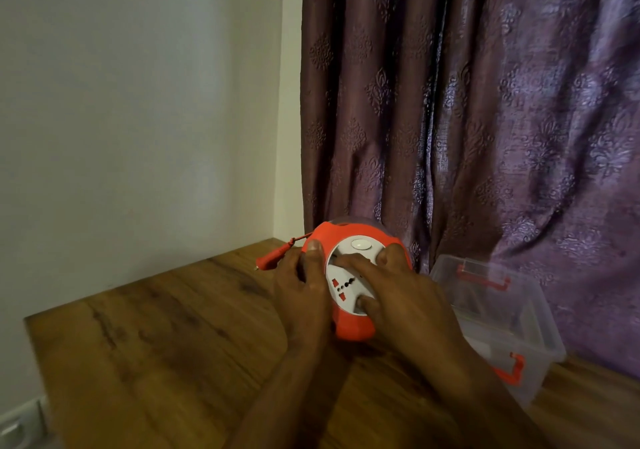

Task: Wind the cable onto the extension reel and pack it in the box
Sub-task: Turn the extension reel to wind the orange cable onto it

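An orange round extension reel point(349, 327) with a white socket face point(346, 282) sits tilted on the wooden table point(156, 338). My left hand point(304, 296) grips its left rim, thumb on the orange edge. My right hand point(401, 296) lies over the white face, with fingers and thumb curled on it. A short stretch of orange cable ending in a plug point(273, 258) sticks out to the left of the reel, resting on the table. The clear plastic box point(512, 324) with orange latches stands to the right, open at the top.
A purple patterned curtain point(485, 119) hangs behind the table and touches the box. A pale wall point(138, 119) is at the left. The table's left edge runs close to the wall, and a white wall socket point(20, 428) shows at the bottom left.
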